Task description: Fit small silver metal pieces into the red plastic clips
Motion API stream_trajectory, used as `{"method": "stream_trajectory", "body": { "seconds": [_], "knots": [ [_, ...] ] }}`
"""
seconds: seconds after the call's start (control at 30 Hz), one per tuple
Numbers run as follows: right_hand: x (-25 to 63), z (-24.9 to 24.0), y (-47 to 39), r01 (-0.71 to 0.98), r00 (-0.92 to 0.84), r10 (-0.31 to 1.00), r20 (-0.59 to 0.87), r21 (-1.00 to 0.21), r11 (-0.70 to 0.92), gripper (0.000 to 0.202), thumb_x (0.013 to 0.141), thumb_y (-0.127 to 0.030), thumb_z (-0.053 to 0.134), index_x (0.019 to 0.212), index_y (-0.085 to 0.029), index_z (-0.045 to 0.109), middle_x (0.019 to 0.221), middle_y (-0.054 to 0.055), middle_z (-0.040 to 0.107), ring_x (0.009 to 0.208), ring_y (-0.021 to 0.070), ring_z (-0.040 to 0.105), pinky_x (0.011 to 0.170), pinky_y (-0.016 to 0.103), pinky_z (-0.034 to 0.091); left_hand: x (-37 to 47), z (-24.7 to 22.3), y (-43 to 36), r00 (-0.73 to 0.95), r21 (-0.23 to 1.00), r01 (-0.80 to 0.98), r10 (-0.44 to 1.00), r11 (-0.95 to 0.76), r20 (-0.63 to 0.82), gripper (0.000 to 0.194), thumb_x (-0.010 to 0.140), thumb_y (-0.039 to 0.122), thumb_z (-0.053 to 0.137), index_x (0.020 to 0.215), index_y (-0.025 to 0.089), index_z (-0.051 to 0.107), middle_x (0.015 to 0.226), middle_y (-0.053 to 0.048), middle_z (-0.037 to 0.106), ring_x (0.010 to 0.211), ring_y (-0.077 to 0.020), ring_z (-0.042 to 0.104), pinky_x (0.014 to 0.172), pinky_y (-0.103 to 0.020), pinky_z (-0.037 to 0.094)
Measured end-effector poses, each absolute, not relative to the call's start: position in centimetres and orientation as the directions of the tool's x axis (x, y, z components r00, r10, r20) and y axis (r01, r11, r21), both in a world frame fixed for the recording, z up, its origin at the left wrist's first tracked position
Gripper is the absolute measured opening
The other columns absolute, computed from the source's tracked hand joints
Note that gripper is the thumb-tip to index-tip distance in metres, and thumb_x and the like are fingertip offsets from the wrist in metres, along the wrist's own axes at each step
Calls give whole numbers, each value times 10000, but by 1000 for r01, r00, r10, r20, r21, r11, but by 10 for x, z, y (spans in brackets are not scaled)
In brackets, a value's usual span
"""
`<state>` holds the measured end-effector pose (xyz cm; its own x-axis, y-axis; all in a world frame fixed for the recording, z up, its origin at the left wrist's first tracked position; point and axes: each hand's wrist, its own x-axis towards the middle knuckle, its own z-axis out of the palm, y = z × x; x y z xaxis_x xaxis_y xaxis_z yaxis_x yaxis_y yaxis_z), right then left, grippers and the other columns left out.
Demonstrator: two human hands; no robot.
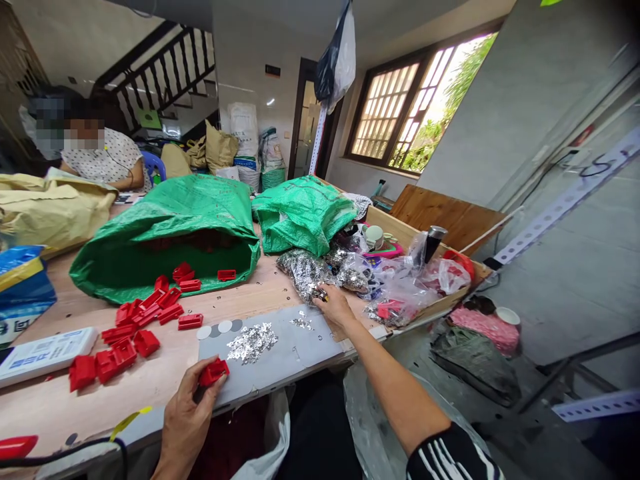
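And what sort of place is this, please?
Probably a small workshop, perhaps in a home: red plastic parts lie by a green sack, small metal pieces are heaped nearby, and a staircase railing shows behind.

No text can be read with certainty; blurred blue characters [44, 353] are printed on the white box [86, 340].
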<state>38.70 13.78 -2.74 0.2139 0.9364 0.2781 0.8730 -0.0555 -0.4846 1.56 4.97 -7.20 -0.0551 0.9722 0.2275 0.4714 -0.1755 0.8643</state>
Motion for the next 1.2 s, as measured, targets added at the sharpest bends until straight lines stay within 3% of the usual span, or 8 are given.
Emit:
{"method": "stream_trajectory", "body": {
  "seconds": [0.53,0.9,1.07,1.2],
  "knots": [
    [390,-27,137,698,362,890,278,-714,-61,230,697,-312,568,860,-180,663,796,5,657,731,169,571,728,271,437,15,-72,49,-57,853,477,962,-210,268,427,772,519,596,1110,260,569,1095,-45,674,1009,-243,637,896,-376,490],
    [376,-23,108,578,380,886,268,-816,-1,327,727,-400,533,919,-157,636,696,-14,607,595,132,507,593,243,417,14,-71,50,-66,846,487,957,-216,282,425,767,531,597,1096,261,580,1095,-41,679,1012,-245,643,885,-372,497],
    [353,-23,87,586,328,901,283,-809,40,288,758,-384,541,930,-170,629,782,11,641,655,150,556,613,247,440,13,-73,49,-71,844,494,957,-211,281,422,765,528,600,1097,267,584,1096,-35,680,987,-235,654,868,-357,503],
    [327,-24,73,627,245,917,314,-773,98,200,748,-291,588,920,-199,635,877,23,658,807,182,597,751,286,462,13,-72,49,-75,846,489,956,-213,285,423,768,531,597,1098,267,586,1094,-38,681,988,-232,652,860,-350,503]
  ]
}}
